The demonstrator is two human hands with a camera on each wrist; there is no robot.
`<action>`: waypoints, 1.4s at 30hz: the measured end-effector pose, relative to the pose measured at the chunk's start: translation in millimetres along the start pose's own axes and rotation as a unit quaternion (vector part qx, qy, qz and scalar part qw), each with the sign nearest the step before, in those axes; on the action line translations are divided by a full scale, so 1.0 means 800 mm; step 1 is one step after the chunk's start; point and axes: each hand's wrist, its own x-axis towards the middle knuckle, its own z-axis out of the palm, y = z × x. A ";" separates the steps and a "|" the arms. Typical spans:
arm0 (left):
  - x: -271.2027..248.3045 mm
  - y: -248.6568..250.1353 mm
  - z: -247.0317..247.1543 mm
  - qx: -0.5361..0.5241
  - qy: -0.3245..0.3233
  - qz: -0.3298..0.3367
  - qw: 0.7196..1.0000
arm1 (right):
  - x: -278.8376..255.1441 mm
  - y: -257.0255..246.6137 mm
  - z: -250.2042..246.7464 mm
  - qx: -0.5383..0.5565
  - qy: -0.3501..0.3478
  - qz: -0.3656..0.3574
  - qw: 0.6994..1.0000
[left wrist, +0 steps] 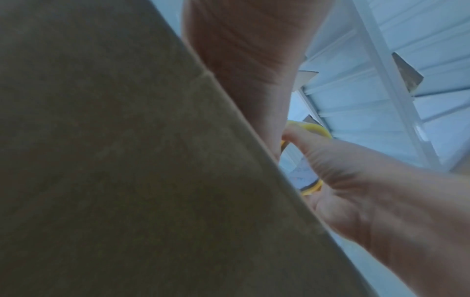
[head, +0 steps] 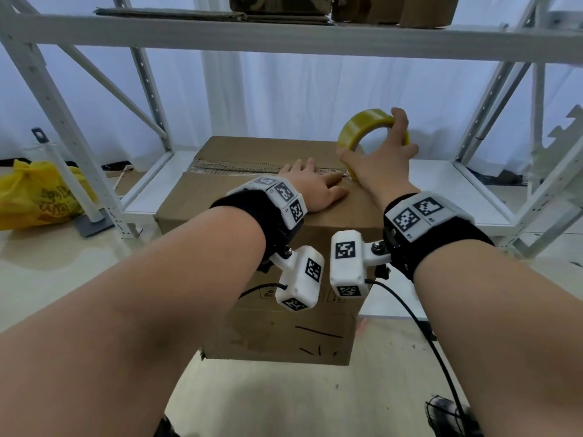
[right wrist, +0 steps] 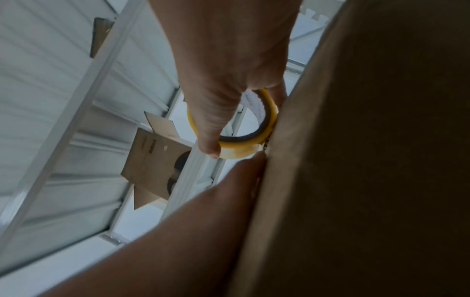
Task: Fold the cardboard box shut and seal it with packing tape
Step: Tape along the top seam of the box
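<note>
Gripping tape roll, pressing box, seemingly flat

Brown cardboard box; yellow tape roll; white shelving; yellow bag; black-and-white patterned wrist markers.

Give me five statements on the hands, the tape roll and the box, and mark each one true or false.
1. The right hand grips the yellow roll of packing tape. True.
2. The left hand holds a pair of scissors. False: it lies flat on top of the brown cardboard box, near the seam, and holds nothing.
3. The box's top flaps stand upright and open. False: they are folded down and meet at a seam across the top.
4. A crumpled yellow plastic bag lies on the floor to the left of the box. True.
5. The tape roll lies flat on the white metal shelf. False: it is held on edge at the right end of the box top.
</note>
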 end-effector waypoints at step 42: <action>0.006 -0.011 0.000 -0.042 0.010 0.063 0.997 | 0.022 -0.035 -0.033 0.055 0.051 -0.031 0.997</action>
